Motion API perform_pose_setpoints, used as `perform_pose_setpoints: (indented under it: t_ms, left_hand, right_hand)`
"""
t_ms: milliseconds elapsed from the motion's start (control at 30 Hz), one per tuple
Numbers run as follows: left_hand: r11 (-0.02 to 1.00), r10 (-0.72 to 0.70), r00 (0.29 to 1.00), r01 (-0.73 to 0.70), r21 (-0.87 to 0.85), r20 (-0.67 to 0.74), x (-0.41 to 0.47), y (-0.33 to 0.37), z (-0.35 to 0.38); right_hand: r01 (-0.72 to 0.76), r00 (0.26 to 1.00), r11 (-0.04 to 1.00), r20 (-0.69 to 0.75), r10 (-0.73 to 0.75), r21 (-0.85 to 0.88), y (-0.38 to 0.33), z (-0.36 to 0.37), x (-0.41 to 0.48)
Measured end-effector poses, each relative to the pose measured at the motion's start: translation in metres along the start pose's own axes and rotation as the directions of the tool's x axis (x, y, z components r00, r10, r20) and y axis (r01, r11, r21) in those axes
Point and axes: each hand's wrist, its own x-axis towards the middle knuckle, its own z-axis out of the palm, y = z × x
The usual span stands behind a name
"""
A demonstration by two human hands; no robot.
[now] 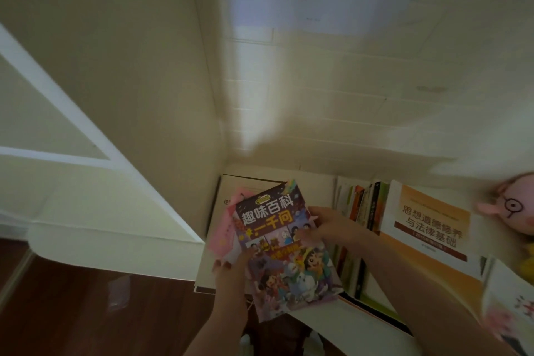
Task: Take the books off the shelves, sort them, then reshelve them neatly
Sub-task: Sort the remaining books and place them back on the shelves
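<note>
Colourful children's book [286, 248] held cover-up in both hands above the corner pile. The left hand [231, 269] grips its left edge, fingers [221, 264] curled underneath. The right hand [320, 225] pinches the right edge higher up, so the book is steadied from two sides and its title stays readable, a hold that suits sorting. Directly below lie a pink book [226, 230] and a large white book [260, 189], stacked flat in the wall corner [228, 124]. Whether the held book touches this pile cannot be told. To the right stands a row of upright books [361, 208], with an orange-and-white textbook [427, 228] lying tilted across it. A pink plush toy [514, 205] sits at the far right. The wall closes the back and part of the left of the pile, and the upright row bounds it on the right. Open room remains upward, toward the person, and leftward over the dark wooden floor [86, 303]. Any lift or placement is therefore best judged to run vertically, clear of the row's top edges.
</note>
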Motion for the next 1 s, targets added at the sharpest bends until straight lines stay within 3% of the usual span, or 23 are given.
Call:
perform_pose_setpoints:
  t_ms: [133, 267, 367, 467, 567, 700, 933, 1000]
  left_hand:
    - [0.988, 0.127, 0.951, -0.097, -0.118, 0.281, -0.012, 0.019, 0.000]
    - [0.827, 0.523, 0.766, -0.562, -0.005, 0.374, -0.019, 0.053, 0.004]
    - [0.713, 0.600, 0.657, -0.698, 0.066, 0.457, -0.016, 0.073, 0.004]
    - [0.612, 0.640, 0.599, -0.776, 0.153, 0.481, -0.018, 0.081, 0.000]
    - [0.585, 0.642, 0.600, -0.786, 0.200, 0.477, -0.017, 0.071, -0.007]
    - [0.549, 0.637, 0.600, -0.793, 0.262, 0.484, -0.016, 0.057, -0.015]
    - [0.544, 0.644, 0.607, -0.791, 0.279, 0.467, 0.007, 0.038, -0.015]
    - [0.573, 0.653, 0.626, -0.776, 0.262, 0.427, 0.006, 0.033, -0.007]
  right_hand:
    - [0.074, 0.997, 0.963, 0.014, -0.081, 0.258, 0.007, -0.011, -0.023]
    - [0.306, 0.939, 0.938, -0.213, -0.269, 0.164, 0.011, -0.005, -0.026]
    - [0.390, 0.879, 0.914, -0.344, -0.331, 0.117, 0.008, 0.007, -0.026]
    - [0.419, 0.820, 0.908, -0.424, -0.384, -0.011, 0.006, 0.021, -0.024]
    - [0.405, 0.819, 0.912, -0.416, -0.396, -0.069, 0.008, 0.041, -0.019]
    - [0.406, 0.825, 0.914, -0.435, -0.361, 0.012, 0.020, 0.054, -0.014]
    - [0.389, 0.854, 0.921, -0.383, -0.351, 0.024, 0.020, 0.052, -0.011]
    - [0.412, 0.832, 0.910, -0.431, -0.350, 0.055, 0.019, 0.053, -0.005]
